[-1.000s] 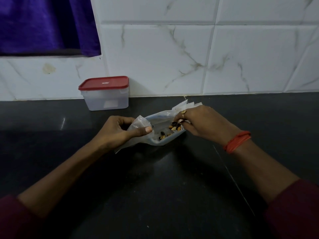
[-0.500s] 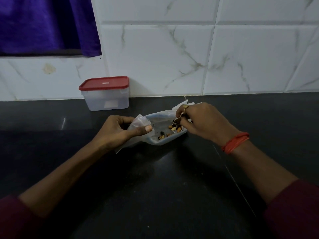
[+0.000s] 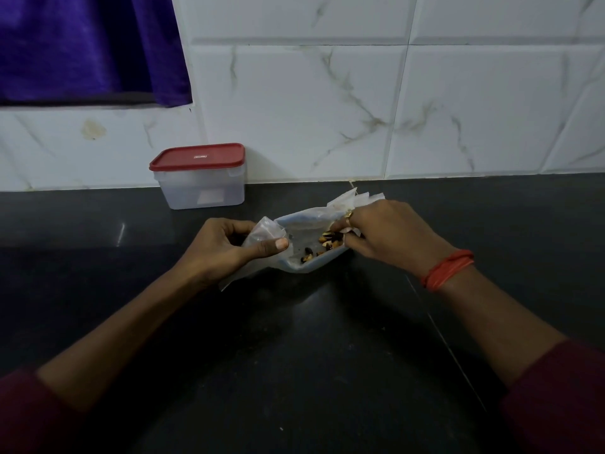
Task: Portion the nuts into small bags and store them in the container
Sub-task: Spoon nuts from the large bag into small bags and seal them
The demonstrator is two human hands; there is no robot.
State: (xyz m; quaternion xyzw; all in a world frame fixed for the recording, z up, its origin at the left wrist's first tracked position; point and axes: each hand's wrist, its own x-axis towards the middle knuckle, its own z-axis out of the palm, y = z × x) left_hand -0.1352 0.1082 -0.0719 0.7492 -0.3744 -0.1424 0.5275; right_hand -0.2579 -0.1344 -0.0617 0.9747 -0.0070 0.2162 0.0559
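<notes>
Mid-counter (image 3: pixel 294 355), toward its back edge: left hand (image 3: pixel 226 247) pinches a small clear bag (image 3: pixel 262 231) between thumb and curled fingers, just beside the shallow translucent tray (image 3: pixel 304 262) holding the nuts (image 3: pixel 327 240). Right hand (image 3: pixel 386 231) has its fingers curled down onto the nuts at the tray's right end; fingertips hidden, so cannot tell whether any are gripped. Container (image 3: pixel 201 188), red lid (image 3: pixel 196 157) on, stands at the back edge left of the tray, apart from both hands; judgement: lift only a small pinch and bring the bag mouth close over the tray so strays fall back in.
</notes>
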